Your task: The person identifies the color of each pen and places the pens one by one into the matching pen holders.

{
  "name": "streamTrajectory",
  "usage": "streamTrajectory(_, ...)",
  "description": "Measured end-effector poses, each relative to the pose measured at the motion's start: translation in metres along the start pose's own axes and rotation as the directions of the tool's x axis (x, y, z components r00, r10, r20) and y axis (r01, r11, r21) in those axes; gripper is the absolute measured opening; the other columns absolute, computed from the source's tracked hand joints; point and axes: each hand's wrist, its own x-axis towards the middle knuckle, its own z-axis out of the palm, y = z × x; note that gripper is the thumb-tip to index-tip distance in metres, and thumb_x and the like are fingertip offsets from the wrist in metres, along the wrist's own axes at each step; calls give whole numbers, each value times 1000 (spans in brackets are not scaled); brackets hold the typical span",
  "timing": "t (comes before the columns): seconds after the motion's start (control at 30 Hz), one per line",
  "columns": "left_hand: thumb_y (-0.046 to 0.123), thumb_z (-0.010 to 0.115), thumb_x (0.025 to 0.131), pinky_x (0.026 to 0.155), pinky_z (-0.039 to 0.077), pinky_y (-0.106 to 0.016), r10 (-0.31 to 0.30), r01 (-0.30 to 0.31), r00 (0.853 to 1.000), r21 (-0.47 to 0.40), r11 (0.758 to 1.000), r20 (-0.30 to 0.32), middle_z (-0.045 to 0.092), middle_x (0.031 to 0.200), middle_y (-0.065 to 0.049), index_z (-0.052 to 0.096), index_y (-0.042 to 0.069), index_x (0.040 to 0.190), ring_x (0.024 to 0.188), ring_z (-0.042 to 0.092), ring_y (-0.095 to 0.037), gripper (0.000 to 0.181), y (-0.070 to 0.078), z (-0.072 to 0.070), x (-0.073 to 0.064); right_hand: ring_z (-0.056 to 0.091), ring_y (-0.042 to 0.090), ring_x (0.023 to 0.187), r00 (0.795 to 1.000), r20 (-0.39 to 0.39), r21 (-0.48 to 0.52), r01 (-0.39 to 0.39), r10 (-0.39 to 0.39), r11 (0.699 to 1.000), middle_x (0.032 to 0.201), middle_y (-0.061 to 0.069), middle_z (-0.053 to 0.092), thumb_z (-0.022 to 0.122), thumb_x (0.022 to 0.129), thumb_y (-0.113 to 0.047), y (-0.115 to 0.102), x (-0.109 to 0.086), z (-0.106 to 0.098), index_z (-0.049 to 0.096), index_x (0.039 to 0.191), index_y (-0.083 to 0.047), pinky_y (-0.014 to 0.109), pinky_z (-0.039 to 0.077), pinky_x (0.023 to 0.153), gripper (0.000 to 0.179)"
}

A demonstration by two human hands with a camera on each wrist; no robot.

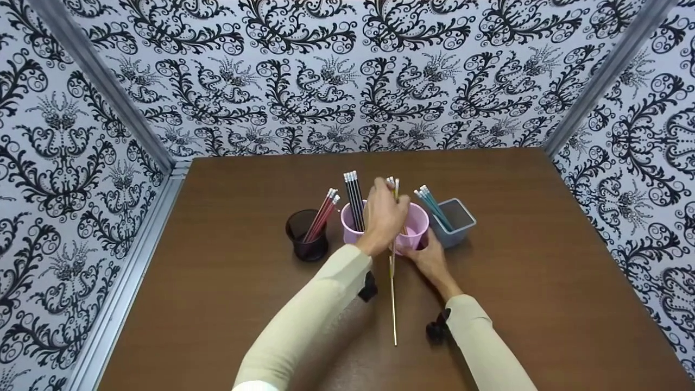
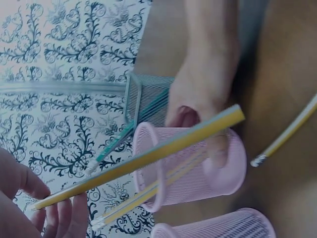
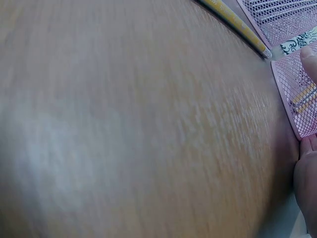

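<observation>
My left hand [image 1: 386,213] pinches a yellow pencil [image 2: 148,154] near one end, between thumb and fingers. In the left wrist view the pencil slants across the front of a pink mesh pencil cup [image 1: 417,222]. Inside that cup stands another yellow pencil [image 2: 126,206]. My right hand [image 1: 431,258] grips the cup low on its side, with the thumb [image 2: 217,151] across the mesh. One more yellow pencil [image 1: 395,315] lies on the table in front of the cups. In the right wrist view, only part of the right hand [image 3: 308,181] shows at the edge.
A second pink mesh cup [image 1: 352,237] with black striped pencils [image 1: 354,198] stands to the left. Further left is a black mesh cup [image 1: 307,247] holding red pencils [image 1: 321,217]. At right, a grey mesh holder [image 1: 459,234] contains teal pencils [image 1: 434,206]. Patterned walls [image 1: 347,81] surround the brown table [image 1: 228,304].
</observation>
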Motion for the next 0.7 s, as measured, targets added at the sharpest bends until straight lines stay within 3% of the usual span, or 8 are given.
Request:
streamTrajectory(0.17,14,61,87,80,52,-35,-15,10,999,-97,995,-51,63,101,-8,54,8,113,89,60,-22,28,11,-2,14,51,35,134,999,4,39,32,-32,999,142,28,54,81,75,-1,-6,-1,1,41,145,5,45,36,116,81)
streamTrajectory(0.4,7,61,85,81,49,-33,24,-61,987,-227,972,-161,60,96,-8,53,5,109,88,57,-20,26,9,-2,28,50,34,136,999,-8,37,35,-35,999,142,26,55,85,73,-4,0,2,2,42,145,3,46,35,118,84)
streamTrajectory(0.7,5,60,85,81,50,-26,19,-82,983,-347,934,-182,63,95,-7,53,4,109,87,60,-17,26,3,3,35,56,31,127,1000,-7,67,8,-7,998,137,24,59,88,73,-8,0,0,1,44,143,2,44,43,110,83)
